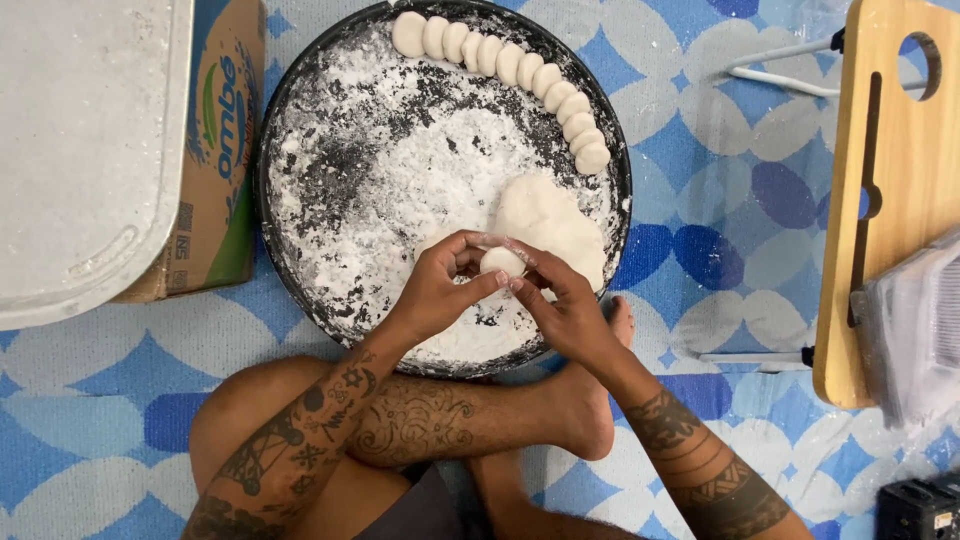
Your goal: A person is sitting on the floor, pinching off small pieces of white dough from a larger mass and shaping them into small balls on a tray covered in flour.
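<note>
A small white dough ball (pixel 501 261) is pinched between the fingers of both hands above a round black pan (pixel 275 130) dusted with white flour. My left hand (pixel 440 290) cups it from the left and my right hand (pixel 565 305) closes on it from the right. Just behind the hands a large lump of white dough (pixel 552 222) lies in the flour. Along the pan's far right rim runs a curved row of several shaped dough pieces (pixel 520 70).
A white tray (pixel 85 150) rests on a cardboard box (pixel 220 180) at the left. A low wooden table (pixel 880 200) with clear plastic bags (pixel 915 330) stands at the right. My crossed legs lie on the blue patterned mat (pixel 720 250). A black device (pixel 915 510) sits bottom right.
</note>
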